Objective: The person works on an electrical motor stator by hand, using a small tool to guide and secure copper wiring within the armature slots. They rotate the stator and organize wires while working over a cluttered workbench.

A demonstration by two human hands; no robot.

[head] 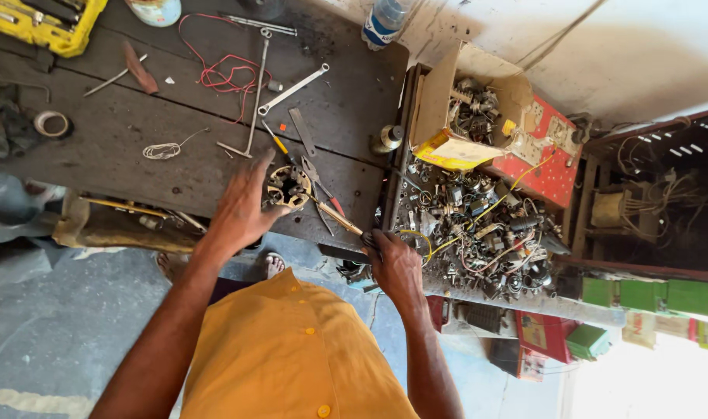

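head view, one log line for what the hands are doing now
left hand: open, beside round metal part | right hand: gripping tool handle at bench edge | tray of scrap parts: right of it

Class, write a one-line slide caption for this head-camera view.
Left hand spread beside a round metal stator part on a dark wooden workbench; right hand at a tray of scrap metal parts.

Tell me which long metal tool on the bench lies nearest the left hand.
The T-handle wrench: its foot ends just above the left hand. The silver spanner lies farther up and right, and the thin rod far left.
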